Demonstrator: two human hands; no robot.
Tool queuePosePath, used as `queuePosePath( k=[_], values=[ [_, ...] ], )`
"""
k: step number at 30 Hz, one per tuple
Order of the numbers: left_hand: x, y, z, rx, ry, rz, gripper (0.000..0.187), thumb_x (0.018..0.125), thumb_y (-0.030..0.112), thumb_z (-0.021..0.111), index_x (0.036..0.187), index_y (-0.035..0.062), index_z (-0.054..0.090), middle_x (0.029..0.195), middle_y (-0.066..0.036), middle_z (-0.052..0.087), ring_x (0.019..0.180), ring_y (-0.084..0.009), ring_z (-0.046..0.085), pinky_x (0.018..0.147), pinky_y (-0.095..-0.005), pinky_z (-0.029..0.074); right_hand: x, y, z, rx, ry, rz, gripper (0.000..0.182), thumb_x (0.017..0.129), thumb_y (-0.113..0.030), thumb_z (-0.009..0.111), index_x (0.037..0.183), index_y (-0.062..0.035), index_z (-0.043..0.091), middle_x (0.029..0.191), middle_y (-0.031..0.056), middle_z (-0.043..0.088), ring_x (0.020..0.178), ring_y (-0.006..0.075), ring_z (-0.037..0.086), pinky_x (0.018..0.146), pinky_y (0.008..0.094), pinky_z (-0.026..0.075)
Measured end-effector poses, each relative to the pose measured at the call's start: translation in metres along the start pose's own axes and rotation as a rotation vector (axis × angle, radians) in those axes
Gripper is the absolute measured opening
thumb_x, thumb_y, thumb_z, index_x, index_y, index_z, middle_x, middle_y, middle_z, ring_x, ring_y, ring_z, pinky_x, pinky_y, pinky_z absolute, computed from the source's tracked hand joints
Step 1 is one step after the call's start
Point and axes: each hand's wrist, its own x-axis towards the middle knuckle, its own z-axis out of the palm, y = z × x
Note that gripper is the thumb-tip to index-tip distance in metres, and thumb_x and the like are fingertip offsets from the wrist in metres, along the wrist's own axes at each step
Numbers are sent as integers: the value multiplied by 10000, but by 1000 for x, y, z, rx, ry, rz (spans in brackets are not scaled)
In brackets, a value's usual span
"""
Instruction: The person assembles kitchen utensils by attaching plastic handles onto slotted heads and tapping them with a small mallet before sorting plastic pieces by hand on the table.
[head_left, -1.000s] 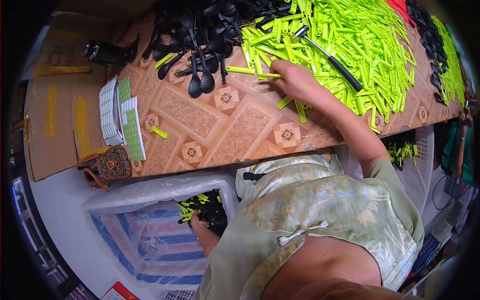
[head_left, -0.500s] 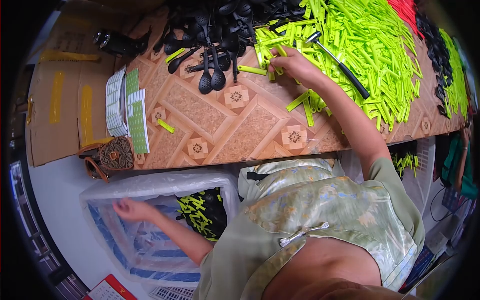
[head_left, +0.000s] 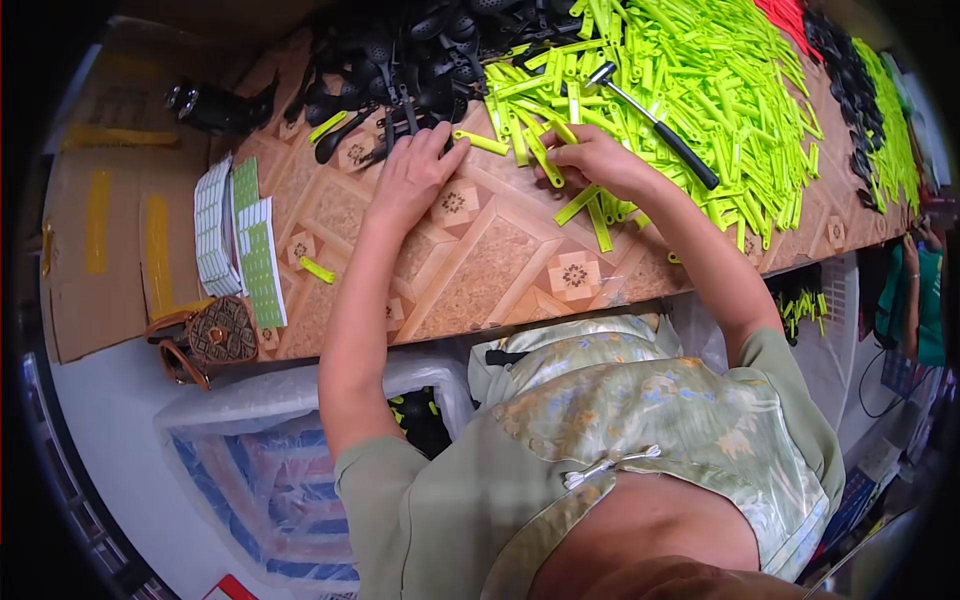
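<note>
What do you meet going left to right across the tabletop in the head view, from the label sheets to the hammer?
Label sheets → lone green piece → left hand on the black ladles → right hand holding a green handle → hammer lying on the green pile.

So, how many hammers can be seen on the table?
1. The hammer lies on the pile of green plastic pieces, just beyond the right hand. Others may be hidden under the pile.
</note>
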Motion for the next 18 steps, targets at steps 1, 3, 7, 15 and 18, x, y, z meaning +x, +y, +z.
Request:
queuePosePath(
  k=[1, 3, 7, 15, 18],
  values=[
    [4, -2, 1, 7, 33, 34, 319, 772, 70, 517, 1082, 88, 589, 1156, -95, 529, 975, -234, 546, 807, -339, 436, -2, 1, -1, -14, 19, 7, 198, 877, -104, 527, 1053, -21, 561, 789, 35, 635, 529, 49, 419, 472, 205, 314],
    [11, 0, -1, 25, 75, 86, 222, 756, 93, 533, 968, 59, 589, 1079, -68, 538, 926, -209, 546, 750, -319, 437, -6, 3, 3, -237, 94, -32, 222, 871, -93, 524, 1068, -9, 584, 769, 77, 629, 572, 112, 485, 529, 252, 391],
    [13, -1, -2, -11, 104, 138, 213, 746, 89, 542, 952, 50, 581, 1021, -71, 551, 914, -209, 554, 745, -314, 440, -20, 2, 12, -731, 139, -309, 262, 854, -103, 541, 1091, -5, 594, 885, 190, 589, 887, 340, 582, 811, 391, 453],
    [34, 10, -25, -627, 550, -347, 220, 880, 26, 530, 1098, 17, 557, 1066, -82, 624, 909, -172, 595, 794, -298, 467, -21, -15, -4, -893, 467, -346, 224, 853, -177, 555, 985, -17, 638, 897, 206, 599, 856, 355, 590, 774, 423, 464],
    [39, 26, -42, -1165, 729, -564, 187, 964, 119, 467, 1111, 12, 508, 1014, -71, 631, 845, -92, 568, 777, -244, 458, -9, -30, -24, -789, 608, -322, 235, 887, -230, 550, 966, -26, 634, 876, 209, 595, 827, 349, 584, 747, 420, 455]
  ],
)
